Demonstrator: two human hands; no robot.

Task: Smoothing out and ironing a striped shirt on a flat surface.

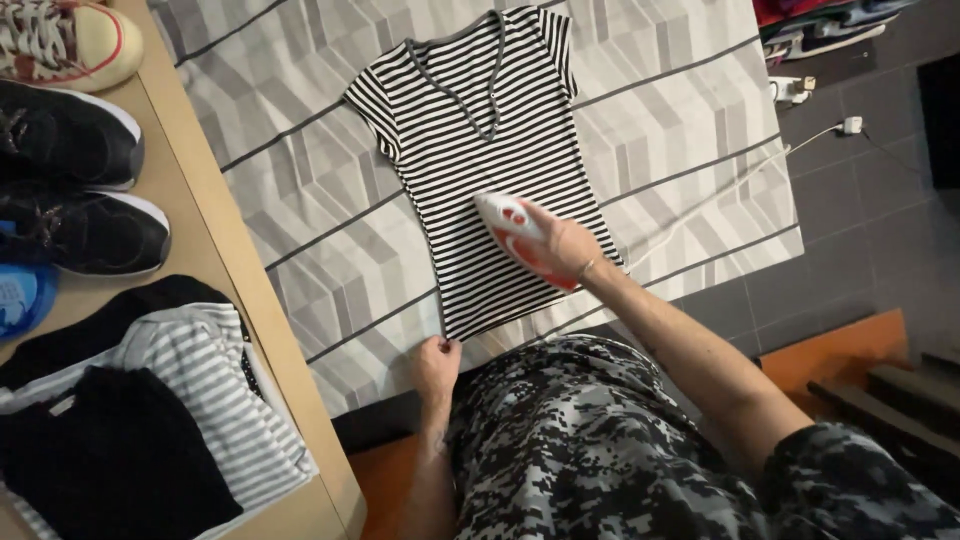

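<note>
Your right hand (568,248) is closed around the handle of the white-and-orange iron (520,236), which rests on the lower right part of the striped T-shirt (480,150), just right of the frame's centre. The shirt lies flat on the patterned cloth (680,110), its long axis running from the hem near you up to the neckline at the top of the frame. The iron's tip points toward the upper left. Your left hand (436,365) pinches the hem's lower left corner, nearer to your body.
</note>
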